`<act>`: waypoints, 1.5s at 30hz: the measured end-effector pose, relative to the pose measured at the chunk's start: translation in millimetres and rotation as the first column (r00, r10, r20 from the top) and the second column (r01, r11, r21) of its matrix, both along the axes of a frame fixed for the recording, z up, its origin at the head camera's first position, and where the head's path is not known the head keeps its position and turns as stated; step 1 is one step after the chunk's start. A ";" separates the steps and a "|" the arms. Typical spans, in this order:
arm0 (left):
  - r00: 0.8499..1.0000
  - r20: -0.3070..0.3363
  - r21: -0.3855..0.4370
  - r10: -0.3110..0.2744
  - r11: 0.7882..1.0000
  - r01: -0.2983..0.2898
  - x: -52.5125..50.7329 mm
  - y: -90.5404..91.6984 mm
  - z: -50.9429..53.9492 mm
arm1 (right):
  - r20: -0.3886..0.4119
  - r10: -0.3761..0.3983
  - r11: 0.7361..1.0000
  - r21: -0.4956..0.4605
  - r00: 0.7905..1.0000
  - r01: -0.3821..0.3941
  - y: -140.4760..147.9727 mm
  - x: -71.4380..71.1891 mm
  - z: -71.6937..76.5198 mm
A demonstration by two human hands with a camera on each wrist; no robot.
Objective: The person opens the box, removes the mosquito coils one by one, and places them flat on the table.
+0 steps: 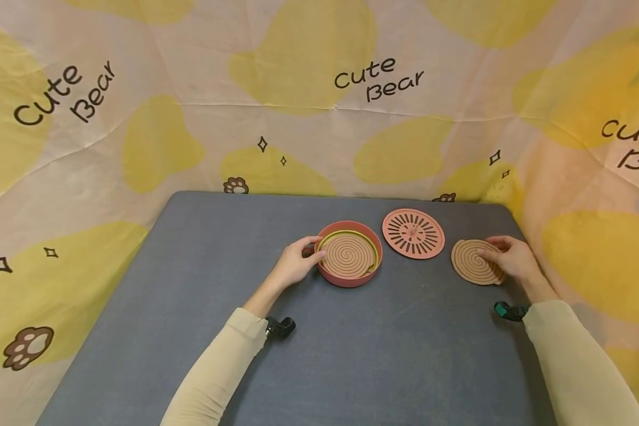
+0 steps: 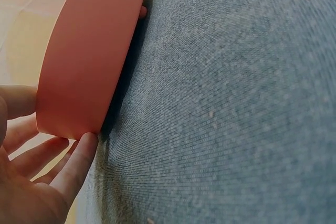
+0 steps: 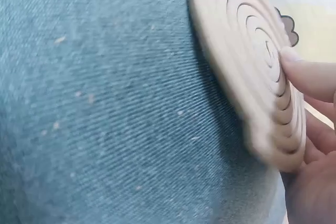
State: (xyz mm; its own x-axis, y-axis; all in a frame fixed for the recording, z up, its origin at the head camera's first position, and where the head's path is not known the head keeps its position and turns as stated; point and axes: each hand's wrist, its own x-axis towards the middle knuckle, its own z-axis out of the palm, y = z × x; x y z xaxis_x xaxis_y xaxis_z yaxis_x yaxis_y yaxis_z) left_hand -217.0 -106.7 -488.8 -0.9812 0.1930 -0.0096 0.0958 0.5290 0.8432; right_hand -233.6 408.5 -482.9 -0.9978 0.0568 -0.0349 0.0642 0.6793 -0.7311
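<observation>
A round pink mosquito coil holder [image 1: 347, 283] is on the table, its smooth outer wall [image 2: 89, 51] filling much of the left wrist view. Inside it lie a tan mosquito coil [image 1: 346, 254] and a yellow-green ring [image 1: 374, 264]. My left hand [image 1: 294, 261] grips the holder's left side, with several fingers [image 2: 79, 163] against the wall. At the right, my right hand [image 1: 515, 260] pinches another tan spiral coil [image 1: 474, 263], the thumb [image 3: 310, 77] on its upper face near the centre. The right wrist view shows that coil [image 3: 247, 51] tilted over the cloth.
A pink slotted lid [image 1: 413, 234] lies flat between the holder and the right-hand coil. Grey-blue cloth covers the table [image 1: 383, 355]. A yellow-patterned curtain [image 1: 298, 71] rises behind the table and along its sides.
</observation>
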 end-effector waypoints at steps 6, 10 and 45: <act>1.000 0.002 0.000 -0.002 1.000 0.002 0.5 0.0 -0.4 | -0.017 0.011 0.999 -0.039 1.000 -0.011 -1.6 2.8 1.0; 1.000 0.002 0.004 0.001 1.000 -0.001 0.4 -0.6 -0.9 | -0.051 0.012 0.998 -0.054 0.999 -0.014 -4.3 1.4 4.7; 1.000 -0.003 0.007 -0.009 1.000 0.009 0.3 -0.2 1.4 | -0.058 0.238 0.963 -0.119 0.969 -0.244 -144.1 -7.5 32.8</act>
